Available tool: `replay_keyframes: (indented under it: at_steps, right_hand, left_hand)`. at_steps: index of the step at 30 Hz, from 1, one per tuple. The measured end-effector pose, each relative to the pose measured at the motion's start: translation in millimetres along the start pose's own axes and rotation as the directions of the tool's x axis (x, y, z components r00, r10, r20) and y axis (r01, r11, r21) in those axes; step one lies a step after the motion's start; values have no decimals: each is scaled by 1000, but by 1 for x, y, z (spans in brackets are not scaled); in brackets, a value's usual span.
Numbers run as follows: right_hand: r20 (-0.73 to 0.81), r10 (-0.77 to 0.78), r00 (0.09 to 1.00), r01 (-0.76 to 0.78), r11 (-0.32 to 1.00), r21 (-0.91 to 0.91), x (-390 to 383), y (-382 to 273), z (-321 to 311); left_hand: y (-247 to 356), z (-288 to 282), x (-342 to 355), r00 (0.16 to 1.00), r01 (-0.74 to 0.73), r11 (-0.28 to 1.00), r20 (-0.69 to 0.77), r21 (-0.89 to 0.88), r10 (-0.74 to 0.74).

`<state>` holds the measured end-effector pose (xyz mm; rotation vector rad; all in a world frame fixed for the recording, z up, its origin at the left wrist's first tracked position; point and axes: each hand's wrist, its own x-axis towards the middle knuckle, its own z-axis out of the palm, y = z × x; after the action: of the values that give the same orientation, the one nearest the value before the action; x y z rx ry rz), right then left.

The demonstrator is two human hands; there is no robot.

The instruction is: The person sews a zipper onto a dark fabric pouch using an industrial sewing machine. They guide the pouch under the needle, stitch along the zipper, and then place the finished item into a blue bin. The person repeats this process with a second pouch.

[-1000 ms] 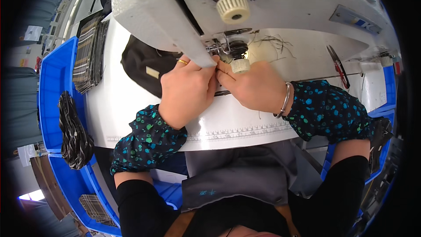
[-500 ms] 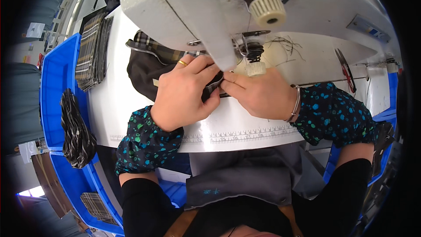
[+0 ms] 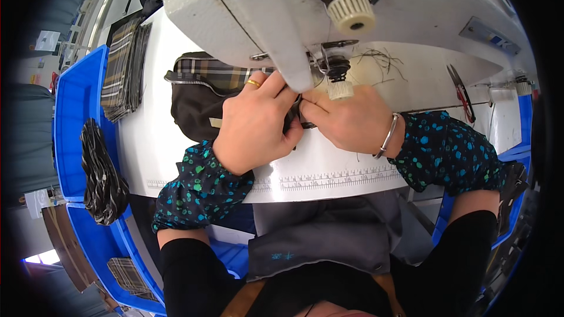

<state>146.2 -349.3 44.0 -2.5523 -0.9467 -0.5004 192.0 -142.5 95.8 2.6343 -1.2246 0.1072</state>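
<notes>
A dark brown fabric piece with a zipper and a plaid panel lies on the white table, its right end under the head of a sewing machine. My left hand presses on that piece, with thumb and fingers closed on its edge left of the needle area. Close beside it, my right hand pinches the edge of the same fabric from the right. The machine head covers some of the fingertips. A small pale tag shows on the brown fabric near my left wrist.
Red-handled scissors and loose dark threads lie on the table at right. Stacked plaid pieces stand at left by a blue bin, over whose edge a dark strip bundle hangs. A printed ruler runs along the front edge.
The fabric has shifted and turned slightly, showing more of its plaid panel. My left hand has moved a little right, and my right hand has turned slightly, still at the fabric's edge.
</notes>
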Motion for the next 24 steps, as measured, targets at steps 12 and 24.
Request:
replay_keyframes:
  at_steps: [12, 24]
  right_hand:
    - [-145, -285, 948, 242, 936, -258, -1, -15, 5]
    - [-75, -372, 925, 352, 916, -193, -1, -14, 11]
  left_hand:
    - [4, -6, -16, 990, 74, 989, -108, -128, -88]
    - [5, 11, -18, 995, 44, 990, -85, -130, -56]
